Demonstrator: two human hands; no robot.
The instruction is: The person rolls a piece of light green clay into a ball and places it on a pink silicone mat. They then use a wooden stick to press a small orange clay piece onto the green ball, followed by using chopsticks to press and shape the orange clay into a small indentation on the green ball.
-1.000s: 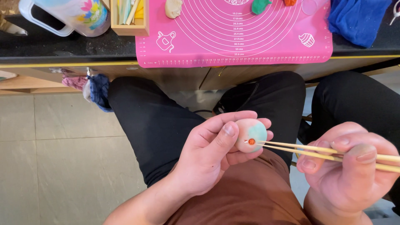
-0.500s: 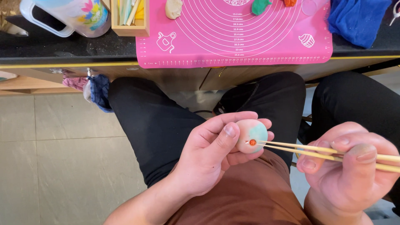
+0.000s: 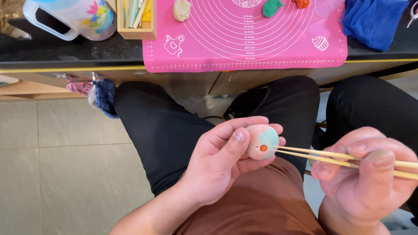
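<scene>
Dark bench (image 3: 65, 54) across the top of the view, yellow strip along its near edge. Pink silicone mat (image 3: 244, 39) lies on it, its near border flush with the bench's near edge. Blue cloth (image 3: 374, 19) bunched at the mat's right edge. White jug with flower print (image 3: 74, 17) toward the bench's left end, a wooden box of sticks (image 3: 135, 19) just beside it, touching the mat's left edge. On the mat's far side: a beige dough lump (image 3: 181, 9), a green lump (image 3: 272, 6), an orange lump (image 3: 301, 3).

Below the bench's near edge, over the person's lap in black trousers (image 3: 165, 130): left hand (image 3: 217, 165) curled around a small dough ball (image 3: 262, 141), pale pink with a teal patch, thumb pressed against its left side, fingers cupped behind and under. Ball is held in the air, well apart from the bench.

Right hand (image 3: 365, 178) clenched around two thin bamboo skewers (image 3: 331, 156), thumb on top. Skewers run leftward, nearly level; tips meet the ball's face at a tiny orange bead (image 3: 263, 148). Whether the tips pinch the bead or only touch it, cannot tell.
</scene>
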